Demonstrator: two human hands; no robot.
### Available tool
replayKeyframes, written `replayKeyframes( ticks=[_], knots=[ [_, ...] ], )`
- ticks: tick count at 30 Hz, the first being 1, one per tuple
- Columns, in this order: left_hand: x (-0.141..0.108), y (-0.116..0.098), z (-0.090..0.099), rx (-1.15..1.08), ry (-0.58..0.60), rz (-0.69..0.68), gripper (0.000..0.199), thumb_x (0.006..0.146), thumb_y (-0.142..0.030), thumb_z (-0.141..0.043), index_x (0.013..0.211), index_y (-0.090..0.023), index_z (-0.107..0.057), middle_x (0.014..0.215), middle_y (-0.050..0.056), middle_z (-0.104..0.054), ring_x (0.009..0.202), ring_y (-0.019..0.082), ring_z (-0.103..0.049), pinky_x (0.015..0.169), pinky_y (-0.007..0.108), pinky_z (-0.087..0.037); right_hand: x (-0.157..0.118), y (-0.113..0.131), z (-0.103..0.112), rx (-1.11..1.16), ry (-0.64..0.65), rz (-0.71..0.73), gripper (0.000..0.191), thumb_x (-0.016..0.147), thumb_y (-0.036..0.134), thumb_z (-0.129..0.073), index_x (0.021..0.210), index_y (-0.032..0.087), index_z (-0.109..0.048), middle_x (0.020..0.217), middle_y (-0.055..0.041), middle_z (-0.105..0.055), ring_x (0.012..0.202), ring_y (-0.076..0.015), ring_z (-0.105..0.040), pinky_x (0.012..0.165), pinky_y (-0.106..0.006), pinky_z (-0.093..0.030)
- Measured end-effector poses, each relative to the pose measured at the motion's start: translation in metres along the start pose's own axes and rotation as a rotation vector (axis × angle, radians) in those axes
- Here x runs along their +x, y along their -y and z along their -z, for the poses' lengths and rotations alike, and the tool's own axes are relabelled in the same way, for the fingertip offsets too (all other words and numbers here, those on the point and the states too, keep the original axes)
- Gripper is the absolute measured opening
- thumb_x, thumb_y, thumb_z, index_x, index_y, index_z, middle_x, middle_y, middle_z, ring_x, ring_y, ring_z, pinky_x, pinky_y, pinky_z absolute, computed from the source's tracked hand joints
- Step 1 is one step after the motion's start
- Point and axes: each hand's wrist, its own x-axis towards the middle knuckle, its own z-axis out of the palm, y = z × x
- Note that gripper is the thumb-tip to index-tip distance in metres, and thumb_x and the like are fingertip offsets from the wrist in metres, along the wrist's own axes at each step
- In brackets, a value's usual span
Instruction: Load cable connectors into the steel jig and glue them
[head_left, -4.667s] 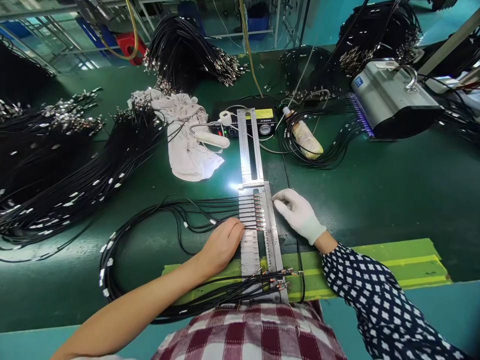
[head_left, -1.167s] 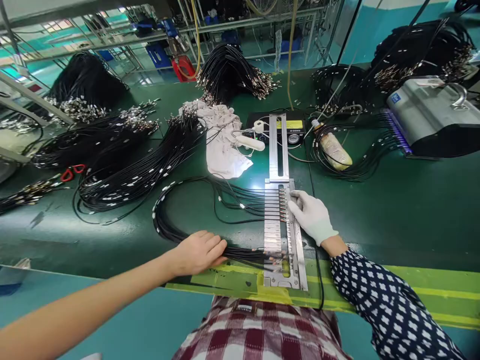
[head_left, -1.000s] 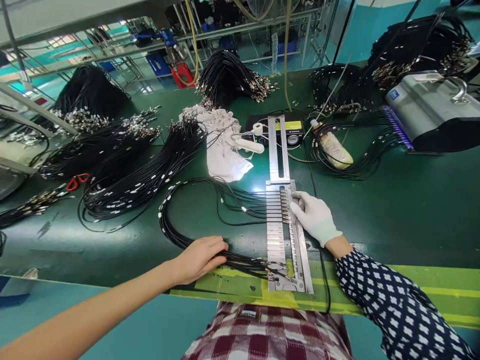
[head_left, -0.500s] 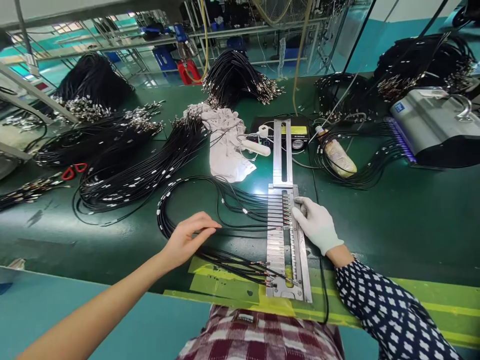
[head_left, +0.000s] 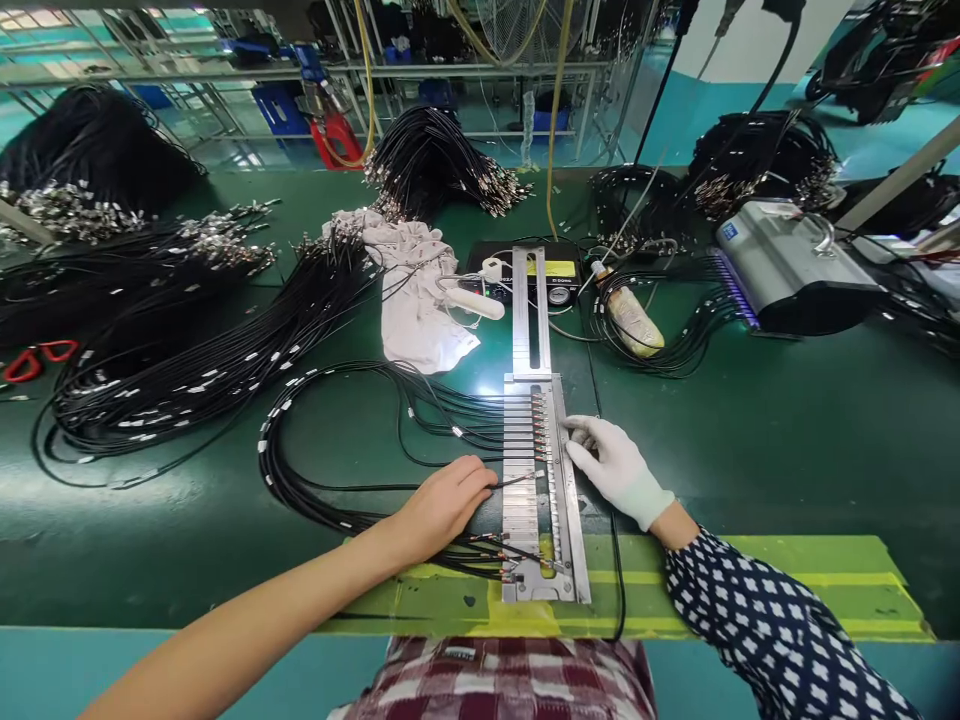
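My bare left hand (head_left: 450,500) pinches a black cable (head_left: 514,481) just left of the slotted metal jig (head_left: 519,508). The cable's connector end lies over the jig's slots, below a row of cables laid side by side with metal tips (head_left: 538,420) at the central gap. In a white glove, my right hand (head_left: 615,470) has its thumb and curled fingers against the jig's right rail (head_left: 568,480). Under my left hand, more loose cable ends (head_left: 487,555) lie across the jig's lower part. The left fingertips partly cover the held cable.
Behind the jig stand a black control box (head_left: 559,270) and a white cloth (head_left: 416,300). A wrapped bottle (head_left: 634,320) lies right of them, near a grey machine (head_left: 795,265) with purple light. Cable bundles (head_left: 217,370) and red-handled scissors (head_left: 26,365) occupy the left.
My left hand has moved right and down to the jig, bringing the cable end over the slots. My right hand has slid slightly down the rail. The whole view has shifted.
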Motion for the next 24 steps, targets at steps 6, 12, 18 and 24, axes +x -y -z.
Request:
replayKeyframes(
  ticks=[6, 12, 18, 24],
  knots=[
    [0.009, 0.01, 0.005, -0.167, -0.075, -0.041, 0.027, 0.102, -0.019, -0.044, 0.119, -0.018, -0.064, 0.093, 0.006, -0.064, 0.085, 0.014, -0.061, 0.077, 0.025, -0.052, 0.004, 0.0, 0.001, 0.006, 0.025, -0.006, 0.026, 0.094, 0.029, -0.052, 0.116, 0.021, -0.061, 0.087, -0.0029, -0.067, 0.083, -0.021, -0.061, 0.079, -0.037, -0.047],
    [0.016, 0.016, -0.001, -0.105, -0.045, -0.053, 0.031, 0.102, -0.018, -0.04, 0.123, -0.018, -0.064, 0.091, 0.006, -0.062, 0.082, 0.014, -0.061, 0.074, 0.025, -0.053, 0.004, -0.001, 0.001, -0.002, 0.016, 0.015, 0.024, 0.093, 0.027, -0.052, 0.115, 0.021, -0.061, 0.086, -0.0027, -0.066, 0.083, -0.0211, -0.062, 0.081, -0.037, -0.047],
    [0.022, 0.018, 0.003, 0.0, 0.073, -0.116, 0.037, 0.101, -0.012, -0.035, 0.125, -0.017, -0.062, 0.094, 0.008, -0.062, 0.084, 0.015, -0.06, 0.076, 0.025, -0.053, 0.004, -0.001, 0.001, 0.004, 0.012, 0.014, 0.023, 0.093, 0.027, -0.053, 0.113, 0.021, -0.062, 0.084, -0.002, -0.066, 0.083, -0.0211, -0.062, 0.082, -0.038, -0.045],
    [0.028, 0.019, 0.01, 0.125, 0.06, -0.235, 0.038, 0.098, -0.008, -0.034, 0.125, -0.015, -0.06, 0.098, 0.009, -0.064, 0.088, 0.017, -0.06, 0.078, 0.028, -0.054, 0.004, -0.002, 0.0, -0.008, 0.01, 0.015, 0.022, 0.093, 0.027, -0.053, 0.113, 0.023, -0.062, 0.085, -0.0019, -0.067, 0.084, -0.021, -0.062, 0.082, -0.038, -0.045]
  ],
)
